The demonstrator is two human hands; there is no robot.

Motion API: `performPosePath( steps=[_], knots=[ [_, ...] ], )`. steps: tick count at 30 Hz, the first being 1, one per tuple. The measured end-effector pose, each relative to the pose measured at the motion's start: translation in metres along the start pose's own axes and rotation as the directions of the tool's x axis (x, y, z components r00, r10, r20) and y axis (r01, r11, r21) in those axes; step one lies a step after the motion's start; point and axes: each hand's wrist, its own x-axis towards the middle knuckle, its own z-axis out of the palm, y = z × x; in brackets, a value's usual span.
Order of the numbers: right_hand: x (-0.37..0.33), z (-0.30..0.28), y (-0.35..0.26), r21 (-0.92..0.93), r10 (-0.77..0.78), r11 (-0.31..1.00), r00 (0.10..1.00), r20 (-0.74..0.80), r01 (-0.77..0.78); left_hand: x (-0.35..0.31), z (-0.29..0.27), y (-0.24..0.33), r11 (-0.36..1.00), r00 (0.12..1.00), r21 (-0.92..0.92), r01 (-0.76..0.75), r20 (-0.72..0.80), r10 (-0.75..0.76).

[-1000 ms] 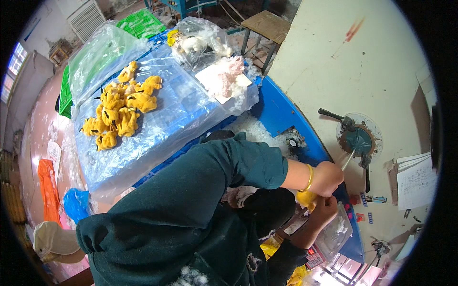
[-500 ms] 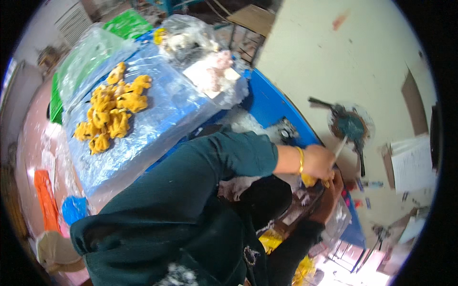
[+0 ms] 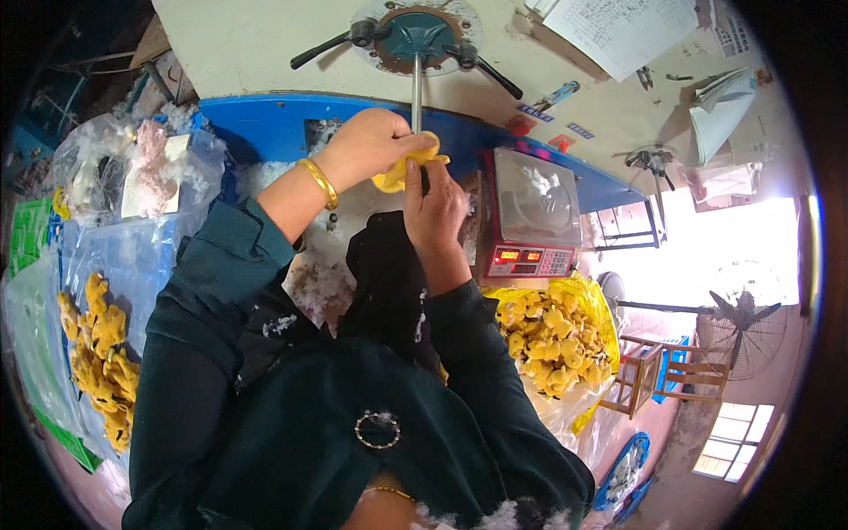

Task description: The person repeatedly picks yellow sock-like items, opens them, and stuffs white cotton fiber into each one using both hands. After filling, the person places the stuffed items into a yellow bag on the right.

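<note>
My left hand, with a gold bangle at its wrist, pinches a small yellow plush piece. From the other side my right hand has its thumb and fingers closed on the same piece. The piece sits at the lower end of a thin metal tube, which juts toward me from a green metal fitting on the wall panel. Whether the tube's tip is inside the piece is hidden by my fingers. White fluff lies below my hands.
Right of my hands stands a red scale; below it is a yellow bag full of yellow plush pieces. More plush pieces lie on a plastic-covered blue stack at left. Black handles flank the fitting. A fan stands far right.
My view has swung right, bringing the scale and the yellow bag into sight. The plush pile has shifted to the left edge. Both hands stay on a yellow plush piece by the tube.
</note>
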Motion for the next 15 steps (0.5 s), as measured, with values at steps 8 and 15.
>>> performPosePath(
  steps=[8,15],
  knots=[
    [0.025,0.021,0.017,0.75,0.536,0.004,0.635,0.557,-0.661,-0.027,-0.011,0.013,0.938,0.998,0.34,0.062,0.009,-0.07],
    [0.104,0.031,0.062,0.453,0.274,-0.15,0.403,0.873,-0.879,-0.047,0.001,0.037,0.931,0.987,0.348,-0.108,-0.076,0.143]
  ],
)
